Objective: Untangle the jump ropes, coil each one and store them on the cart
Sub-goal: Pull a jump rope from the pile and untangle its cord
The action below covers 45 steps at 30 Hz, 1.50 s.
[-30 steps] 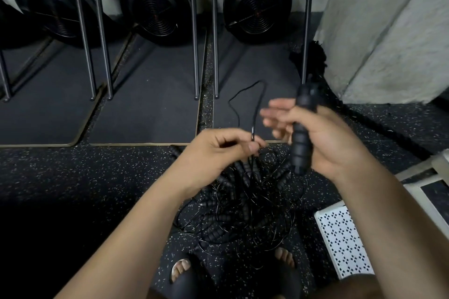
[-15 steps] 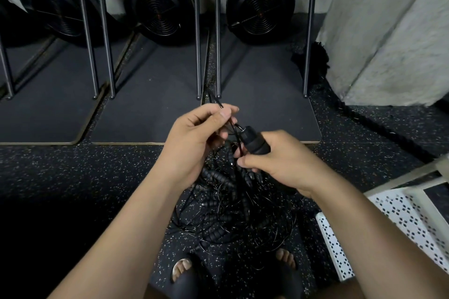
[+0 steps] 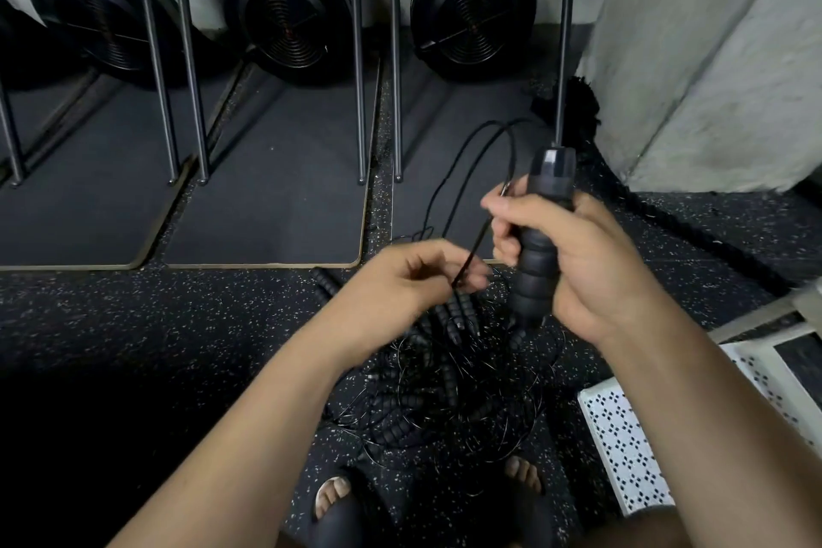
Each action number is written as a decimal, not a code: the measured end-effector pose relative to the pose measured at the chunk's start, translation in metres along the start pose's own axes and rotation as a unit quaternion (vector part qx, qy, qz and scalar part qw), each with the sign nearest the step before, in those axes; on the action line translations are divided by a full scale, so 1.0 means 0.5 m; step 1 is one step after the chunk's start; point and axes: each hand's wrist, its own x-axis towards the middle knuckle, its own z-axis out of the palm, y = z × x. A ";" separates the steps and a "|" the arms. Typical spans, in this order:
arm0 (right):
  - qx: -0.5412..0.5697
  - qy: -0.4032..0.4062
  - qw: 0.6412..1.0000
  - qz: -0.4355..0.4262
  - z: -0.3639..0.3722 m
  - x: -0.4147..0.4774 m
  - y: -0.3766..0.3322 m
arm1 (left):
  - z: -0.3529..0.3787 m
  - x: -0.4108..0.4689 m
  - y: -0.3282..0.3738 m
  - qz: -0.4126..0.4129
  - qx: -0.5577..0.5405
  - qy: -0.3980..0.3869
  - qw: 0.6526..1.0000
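A tangled heap of black jump ropes with ribbed handles lies on the speckled floor between my feet. My right hand grips one ribbed black handle upright above the heap. Its thin black cord loops out over the mat and comes back down to my left hand, which pinches the cord just left of the handle. The white perforated cart shows at the lower right edge, partly hidden by my right forearm.
Three black fan-wheel machines stand along the far wall behind steel rails on dark mats. A concrete pillar rises at the right, with a thick black rope on the floor beside it. My sandalled feet are below the heap.
My right hand has lifted and turned the handle upright, up and to the right. My left hand has dropped lower, drawing the cord out into a loop over the mat.
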 end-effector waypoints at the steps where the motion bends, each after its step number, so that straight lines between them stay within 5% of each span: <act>1: 0.023 0.007 1.000 -0.001 -0.004 0.001 -0.004 | 0.004 0.003 -0.008 0.002 0.031 -0.005 1.000; 7: 0.136 0.054 0.989 0.006 -0.037 0.017 -0.011 | 0.009 0.015 -0.047 0.030 0.258 0.045 0.965; 11: 0.135 0.072 0.988 0.009 -0.052 0.024 -0.007 | 0.004 0.021 -0.049 0.046 0.280 0.079 0.956; 18: -0.168 0.055 0.978 0.112 -0.039 0.018 0.039 | -0.010 0.023 -0.026 0.113 0.254 0.189 0.942; 22: -0.209 0.008 0.965 0.156 -0.019 0.014 0.067 | -0.013 0.017 -0.010 0.098 0.168 0.235 0.952; 32: -0.261 -0.037 0.955 0.138 0.017 0.008 0.088 | -0.016 0.009 0.018 0.113 -0.112 0.220 0.962; 38: -0.229 -0.017 0.968 0.101 0.033 -0.002 0.070 | -0.023 0.010 0.017 0.073 -0.175 0.227 0.955; 45: -0.022 0.034 0.998 0.047 0.023 -0.009 -0.001 | -0.003 0.009 -0.008 -0.078 -0.044 0.013 0.996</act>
